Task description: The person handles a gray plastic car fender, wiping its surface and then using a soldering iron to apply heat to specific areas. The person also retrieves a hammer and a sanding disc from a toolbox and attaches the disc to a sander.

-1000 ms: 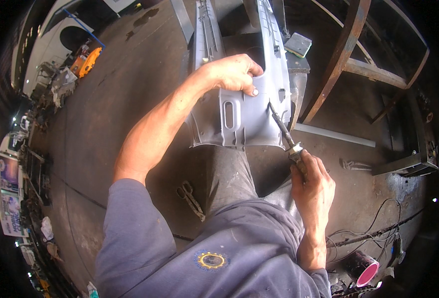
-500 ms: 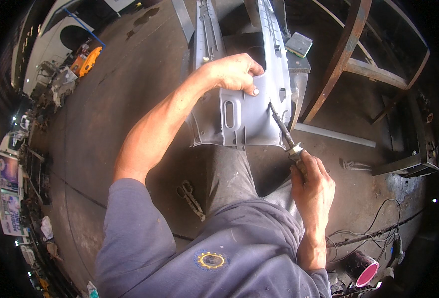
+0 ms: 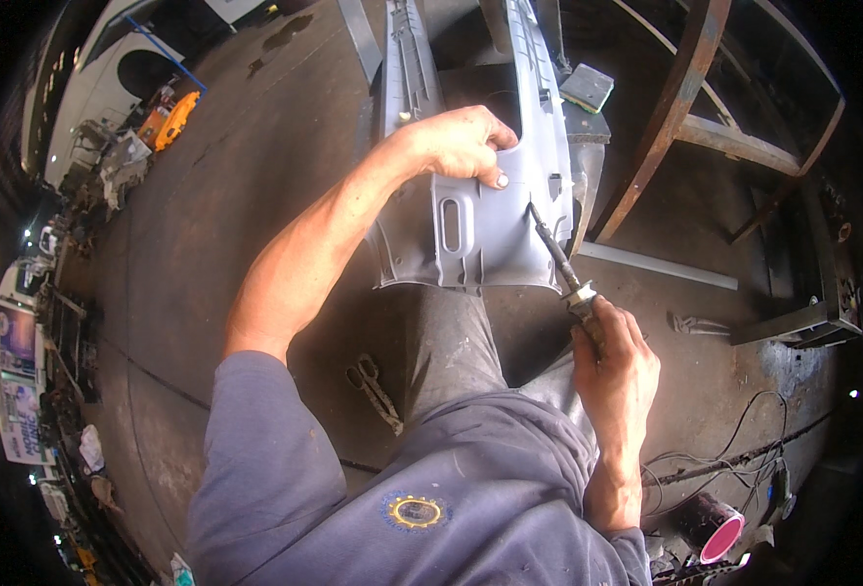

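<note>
A grey plastic trim panel [image 3: 495,234] with two long arms, ribs and an oval slot lies in front of me, its near edge above my legs. My left hand [image 3: 465,146] grips it at the edge of its U-shaped opening, the thumb on the near face and the fingers curled over. In my right hand [image 3: 619,366] is a soldering iron [image 3: 560,256], held by its handle from the right. The iron's dark tip touches the panel's surface, or nearly so, right of the slot and below my left thumb.
A sanding block or sponge [image 3: 588,88] sits on a support at the panel's right. Beyond it stands a rusty metal frame [image 3: 661,122]. Pliers [image 3: 376,394] lie on the floor left of my legs. At the lower right are a cable [image 3: 734,459] and a can with a pink end [image 3: 721,539].
</note>
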`<action>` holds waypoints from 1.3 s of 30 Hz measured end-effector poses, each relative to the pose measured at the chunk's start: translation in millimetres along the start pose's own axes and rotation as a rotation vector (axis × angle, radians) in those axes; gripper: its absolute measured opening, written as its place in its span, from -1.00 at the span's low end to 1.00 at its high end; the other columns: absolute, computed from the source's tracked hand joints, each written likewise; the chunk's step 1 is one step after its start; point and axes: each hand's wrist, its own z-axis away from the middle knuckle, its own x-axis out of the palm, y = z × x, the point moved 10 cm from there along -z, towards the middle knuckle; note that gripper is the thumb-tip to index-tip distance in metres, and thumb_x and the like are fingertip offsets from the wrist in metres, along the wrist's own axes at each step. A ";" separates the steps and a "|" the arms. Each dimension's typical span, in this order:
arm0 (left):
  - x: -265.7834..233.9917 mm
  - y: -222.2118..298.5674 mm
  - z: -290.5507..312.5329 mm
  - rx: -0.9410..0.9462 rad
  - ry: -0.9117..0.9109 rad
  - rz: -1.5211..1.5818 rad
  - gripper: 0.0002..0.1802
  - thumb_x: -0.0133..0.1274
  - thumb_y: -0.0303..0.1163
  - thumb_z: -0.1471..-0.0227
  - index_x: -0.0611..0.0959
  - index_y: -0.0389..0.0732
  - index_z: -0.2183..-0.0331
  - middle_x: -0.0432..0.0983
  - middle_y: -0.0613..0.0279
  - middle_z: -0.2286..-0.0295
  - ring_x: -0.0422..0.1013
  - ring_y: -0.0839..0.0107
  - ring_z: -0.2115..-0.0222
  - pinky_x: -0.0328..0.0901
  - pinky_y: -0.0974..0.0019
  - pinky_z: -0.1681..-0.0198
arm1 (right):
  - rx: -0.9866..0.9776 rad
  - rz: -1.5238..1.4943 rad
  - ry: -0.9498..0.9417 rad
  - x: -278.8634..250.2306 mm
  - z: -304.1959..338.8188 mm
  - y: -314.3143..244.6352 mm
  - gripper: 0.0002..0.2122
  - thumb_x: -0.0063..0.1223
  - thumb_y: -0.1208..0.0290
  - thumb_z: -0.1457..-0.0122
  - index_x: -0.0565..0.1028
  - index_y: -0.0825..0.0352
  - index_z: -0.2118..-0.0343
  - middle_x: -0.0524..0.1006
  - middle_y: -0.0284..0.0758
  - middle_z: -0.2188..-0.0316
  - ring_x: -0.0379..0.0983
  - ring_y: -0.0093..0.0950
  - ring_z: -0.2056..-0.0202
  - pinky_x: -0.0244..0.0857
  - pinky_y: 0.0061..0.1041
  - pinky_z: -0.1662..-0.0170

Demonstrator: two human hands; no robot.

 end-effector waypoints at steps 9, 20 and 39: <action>0.5 -3.6 0.2 -0.011 -0.005 0.025 -0.22 0.26 -0.40 0.22 0.39 -0.48 -0.07 0.34 -0.20 -0.05 0.27 0.10 -0.12 0.13 0.25 -0.20 | 0.080 -0.132 0.116 -31.7 21.9 5.2 -0.68 0.17 0.60 0.05 0.47 0.36 0.16 0.55 -0.16 0.29 0.55 -0.23 0.32 0.43 -0.38 0.27; -1.5 -3.8 4.4 -0.043 0.019 0.068 -0.23 0.28 -0.44 0.23 0.41 -0.48 -0.05 0.36 -0.23 -0.03 0.27 0.08 -0.12 0.15 0.23 -0.19 | 0.003 -0.105 0.057 2.9 9.0 7.9 -0.66 0.15 0.55 0.02 0.43 0.36 0.12 0.53 -0.20 0.30 0.54 -0.24 0.34 0.43 -0.36 0.29; -1.1 -0.6 5.2 -0.056 0.020 0.061 -0.24 0.27 -0.45 0.22 0.40 -0.48 -0.06 0.35 -0.20 -0.04 0.29 0.10 -0.10 0.15 0.25 -0.19 | -0.018 -0.018 0.022 10.6 -0.3 4.8 -0.66 0.14 0.53 0.01 0.42 0.35 0.11 0.51 -0.20 0.28 0.53 -0.23 0.33 0.42 -0.36 0.29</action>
